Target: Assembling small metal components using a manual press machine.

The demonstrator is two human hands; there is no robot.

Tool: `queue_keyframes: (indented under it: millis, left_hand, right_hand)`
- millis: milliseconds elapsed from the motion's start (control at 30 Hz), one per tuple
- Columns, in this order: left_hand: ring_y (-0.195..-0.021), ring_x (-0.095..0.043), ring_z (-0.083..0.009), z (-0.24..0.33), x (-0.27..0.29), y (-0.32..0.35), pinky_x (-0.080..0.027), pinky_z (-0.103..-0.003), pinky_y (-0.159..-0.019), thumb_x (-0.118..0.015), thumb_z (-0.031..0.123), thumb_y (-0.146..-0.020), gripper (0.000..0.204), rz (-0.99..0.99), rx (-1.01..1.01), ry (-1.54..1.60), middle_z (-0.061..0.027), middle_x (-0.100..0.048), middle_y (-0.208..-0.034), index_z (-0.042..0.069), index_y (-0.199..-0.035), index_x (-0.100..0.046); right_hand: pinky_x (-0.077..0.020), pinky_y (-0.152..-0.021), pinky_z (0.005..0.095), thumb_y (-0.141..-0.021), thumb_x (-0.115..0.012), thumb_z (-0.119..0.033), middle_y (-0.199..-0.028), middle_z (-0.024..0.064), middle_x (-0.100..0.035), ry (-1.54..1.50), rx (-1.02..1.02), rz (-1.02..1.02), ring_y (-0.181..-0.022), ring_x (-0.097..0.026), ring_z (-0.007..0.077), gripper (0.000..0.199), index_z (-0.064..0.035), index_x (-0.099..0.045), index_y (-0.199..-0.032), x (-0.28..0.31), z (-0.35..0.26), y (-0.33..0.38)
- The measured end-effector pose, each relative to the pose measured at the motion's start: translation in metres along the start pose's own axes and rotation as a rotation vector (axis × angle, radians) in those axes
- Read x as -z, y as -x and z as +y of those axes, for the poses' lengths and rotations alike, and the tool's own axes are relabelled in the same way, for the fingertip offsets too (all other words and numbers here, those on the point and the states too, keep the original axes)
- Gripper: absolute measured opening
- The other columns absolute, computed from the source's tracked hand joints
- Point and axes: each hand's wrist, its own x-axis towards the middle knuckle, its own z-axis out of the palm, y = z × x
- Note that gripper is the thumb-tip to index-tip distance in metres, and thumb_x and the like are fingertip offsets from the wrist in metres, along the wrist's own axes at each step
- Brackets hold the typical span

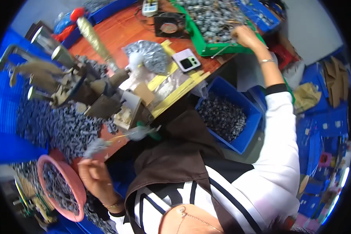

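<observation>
Our right hand [245, 37] is stretched far out across the counter [121, 29], fingers curled together over the near edge of the green tray [199, 43]. It rests among the small grey round parts [212, 17] that fill the tray; we cannot tell whether a part is actually pinched, since the fingertips are buried in the pile. The parts lie right under and just beyond this hand, so the right arm, fully extended, is by far the nearer one.

Our left hand [94, 174] sits close to the body, loosely closed on a thin blurred bundle of wire-like pieces [101, 145] whose long axis points up and to the right, away from the wrist. Just beside that hand, to its left, is the pink bowl [76, 183] of dark small parts, and beyond it a heap of similar grey pieces [54, 124]. The blue bin [249, 130] of dark parts stands between the two arms, below the counter edge.
</observation>
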Motion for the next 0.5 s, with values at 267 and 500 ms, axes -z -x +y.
queue_keyframes:
  millis: [267,500]
  left_hand:
    - [-0.082,-0.057,-0.0202,0.103,0.233,-0.005,-0.048,-0.027,-0.075,-0.045,0.022,-0.098,0.033,0.035,-0.452,0.222,-0.0144,-0.057,-0.110,-0.006,-0.115,-0.049]
    - [-0.111,-0.056,-0.0338,0.044,0.051,-0.071,-0.045,-0.040,-0.097,-0.042,0.019,-0.097,0.042,0.265,-0.524,-0.169,-0.0248,-0.053,-0.125,-0.012,-0.126,-0.044]
  right_hand:
    - [-0.0452,-0.050,0.0207,-0.088,-0.062,-0.028,-0.081,0.0021,-0.068,-0.709,-0.391,0.080,-0.066,-0.061,0.0078,0.027,-0.0051,-0.070,-0.101,0.025,0.043,-0.005]
    - [-0.0487,-0.095,0.0362,-0.093,-0.055,-0.014,-0.110,0.0225,-0.062,-1.284,-0.158,1.009,-0.103,-0.062,0.0297,0.033,0.0143,-0.056,-0.111,0.089,0.055,-0.055]
